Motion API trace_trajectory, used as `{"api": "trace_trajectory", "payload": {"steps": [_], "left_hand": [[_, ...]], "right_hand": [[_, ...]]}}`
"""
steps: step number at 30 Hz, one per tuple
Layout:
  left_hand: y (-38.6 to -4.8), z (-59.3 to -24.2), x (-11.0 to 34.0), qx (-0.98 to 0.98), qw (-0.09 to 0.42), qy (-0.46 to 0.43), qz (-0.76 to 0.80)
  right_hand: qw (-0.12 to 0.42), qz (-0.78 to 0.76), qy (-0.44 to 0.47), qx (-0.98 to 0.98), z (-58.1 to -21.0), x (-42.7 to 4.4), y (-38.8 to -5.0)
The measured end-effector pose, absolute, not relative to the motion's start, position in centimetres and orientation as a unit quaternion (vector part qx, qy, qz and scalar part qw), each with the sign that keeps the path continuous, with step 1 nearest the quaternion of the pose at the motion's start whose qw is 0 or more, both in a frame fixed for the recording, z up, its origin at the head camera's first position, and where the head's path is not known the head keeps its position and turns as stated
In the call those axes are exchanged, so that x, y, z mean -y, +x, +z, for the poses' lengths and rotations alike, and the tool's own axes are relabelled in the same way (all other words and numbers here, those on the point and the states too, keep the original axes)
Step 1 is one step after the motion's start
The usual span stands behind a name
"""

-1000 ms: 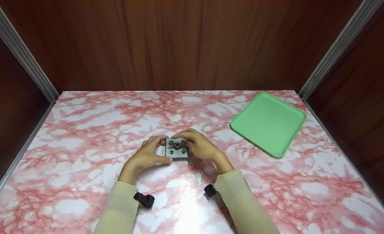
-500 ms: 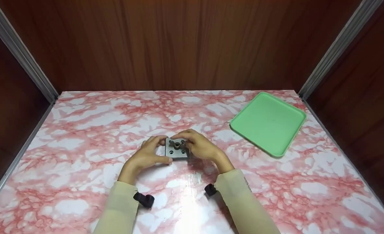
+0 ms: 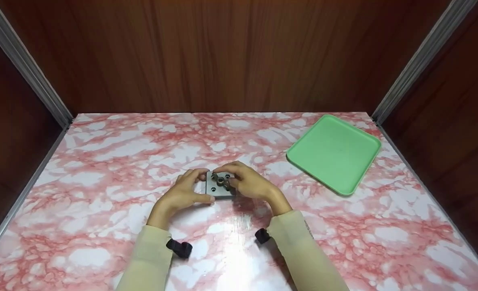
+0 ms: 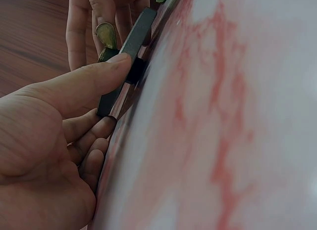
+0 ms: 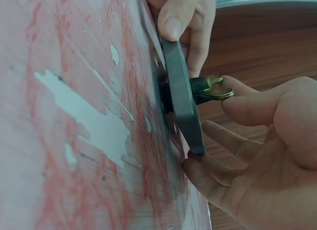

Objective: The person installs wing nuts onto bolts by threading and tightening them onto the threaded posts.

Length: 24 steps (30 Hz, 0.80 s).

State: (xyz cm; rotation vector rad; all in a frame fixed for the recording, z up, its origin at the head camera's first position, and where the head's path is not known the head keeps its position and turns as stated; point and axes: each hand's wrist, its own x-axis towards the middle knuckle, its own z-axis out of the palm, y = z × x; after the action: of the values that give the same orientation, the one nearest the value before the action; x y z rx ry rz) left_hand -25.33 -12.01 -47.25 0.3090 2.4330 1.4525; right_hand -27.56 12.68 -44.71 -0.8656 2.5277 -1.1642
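A square grey metal plate (image 3: 219, 193) with a hole near each corner lies low over the table at the middle of the head view. On its centre sits a brass-coloured wing nut (image 3: 220, 181), its two wings slanting. My left hand (image 3: 180, 195) grips the plate's left side, thumb at the near edge and fingers at the far corner. My right hand (image 3: 252, 182) pinches the wing nut between thumb and index finger. In the right wrist view, the wing nut (image 5: 218, 94) stands out from the plate (image 5: 177, 76); a dark part under the plate is partly hidden.
A light green tray (image 3: 336, 155) lies at the right rear of the red-and-white marbled table (image 3: 101, 202). Brown wood-grain panels (image 3: 223, 56) rise behind and on both sides, with metal rails (image 3: 32, 68) at the corners.
The wing nut has turned clockwise as seen from above, its left wing going away from me and its right wing nearer. The right fingers shifted slightly; the left hand and plate stayed still.
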Motion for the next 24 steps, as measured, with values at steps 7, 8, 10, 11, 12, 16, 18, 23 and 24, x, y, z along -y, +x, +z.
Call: {"api": "trace_trajectory", "payload": {"steps": [7,8,10,11,12,16,18,23,24], "left_hand": [[-25.41,-47.35,12.03,-0.847,0.138,0.110,0.501],[-25.42,-47.36,12.03,-0.847,0.137,0.111,0.501],[-25.44,-47.36,12.04,-0.848,0.136,0.112,0.500],[-25.44,-47.35,12.04,-0.848,0.136,0.112,0.500],[-25.44,-47.34,12.04,-0.848,0.136,0.112,0.500],[-25.42,-47.31,12.04,-0.848,0.137,0.111,0.500],[-25.41,-47.28,12.03,-0.849,0.137,0.110,0.499],[-25.37,-47.32,12.03,-0.846,0.138,0.108,0.504],[-25.36,-47.34,12.05,-0.845,0.139,0.108,0.505]], "right_hand": [[0.112,-0.391,-0.289,-0.867,-44.79,-12.64,-27.59],[0.112,-0.390,-0.288,-0.867,-44.78,-12.63,-27.59],[0.111,-0.388,-0.287,-0.869,-44.80,-12.62,-27.60],[0.110,-0.387,-0.287,-0.869,-44.80,-12.61,-27.60],[0.109,-0.386,-0.287,-0.870,-44.81,-12.61,-27.59],[0.110,-0.389,-0.281,-0.870,-44.78,-12.62,-27.47],[0.110,-0.395,-0.279,-0.868,-44.79,-12.63,-27.45],[0.109,-0.404,-0.281,-0.864,-44.85,-12.67,-27.53],[0.109,-0.407,-0.284,-0.861,-44.86,-12.67,-27.55]]}}
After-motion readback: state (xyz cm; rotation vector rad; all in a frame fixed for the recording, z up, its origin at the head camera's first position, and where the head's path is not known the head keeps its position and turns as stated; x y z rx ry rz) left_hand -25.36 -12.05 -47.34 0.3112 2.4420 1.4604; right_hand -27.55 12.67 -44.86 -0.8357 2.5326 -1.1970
